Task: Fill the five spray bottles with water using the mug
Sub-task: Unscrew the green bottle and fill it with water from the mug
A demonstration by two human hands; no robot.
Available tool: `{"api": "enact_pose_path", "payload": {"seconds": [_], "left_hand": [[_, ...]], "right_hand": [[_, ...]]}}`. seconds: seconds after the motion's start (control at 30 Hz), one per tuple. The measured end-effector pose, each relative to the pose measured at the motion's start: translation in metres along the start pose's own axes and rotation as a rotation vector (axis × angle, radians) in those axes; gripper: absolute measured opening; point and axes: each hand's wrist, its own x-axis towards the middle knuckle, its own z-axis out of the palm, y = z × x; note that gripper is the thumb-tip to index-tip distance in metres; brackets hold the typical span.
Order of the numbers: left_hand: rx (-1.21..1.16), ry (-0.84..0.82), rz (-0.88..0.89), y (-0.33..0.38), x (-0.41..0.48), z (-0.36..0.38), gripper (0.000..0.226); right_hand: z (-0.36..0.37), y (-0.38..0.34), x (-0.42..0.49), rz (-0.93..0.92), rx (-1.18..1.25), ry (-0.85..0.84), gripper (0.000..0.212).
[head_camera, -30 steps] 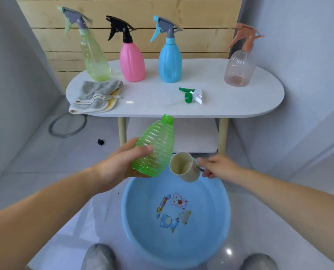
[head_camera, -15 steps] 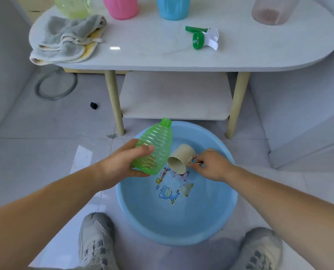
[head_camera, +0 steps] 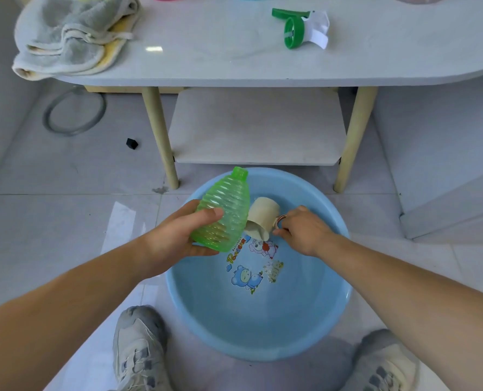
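My left hand point(head_camera: 178, 238) grips a ribbed green spray bottle point(head_camera: 224, 210) without its top, neck tilted up and away, over the left side of a blue basin point(head_camera: 313, 328) on the floor. My right hand point(head_camera: 302, 235) pinches the handle of a beige mug point(head_camera: 262, 218), which is tipped mouth-down toward the water in the basin, right beside the bottle. The bottle's green and white spray head point(head_camera: 299, 28) lies on the white table point(head_camera: 206, 60). Only the bottom edges of the other bottles show at the table's far side.
A grey and yellow cloth point(head_camera: 71, 38) lies on the table's left end. A lower shelf point(head_camera: 257, 128) sits between the table legs, just behind the basin. A grey ring point(head_camera: 73, 114) and a small black piece point(head_camera: 131, 143) lie on the tiled floor. My shoes flank the basin.
The view has dropped lower, toward the basin. Both hands came down with it, and the mug tipped further, its mouth turning down toward the water.
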Motion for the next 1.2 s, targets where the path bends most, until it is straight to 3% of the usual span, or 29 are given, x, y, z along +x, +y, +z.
{"api": "enact_pose_path", "payload": {"seconds": [0.7,0.97,1.2], "left_hand": [[-0.017,0.017,0.001,-0.002,0.001,-0.007,0.076],[0.002,0.044,0.061,0.010,-0.011,-0.011,0.082],[0.027,0.048,0.176,0.047,-0.038,-0.022,0.088]], "right_hand": [[-0.005,-0.011,-0.004,-0.018,-0.079,-0.104,0.035],[-0.015,-0.023,-0.019,0.197,0.455,-0.059,0.052],[-0.074,-0.040,-0.050,0.176,0.902,-0.011,0.041]]}}
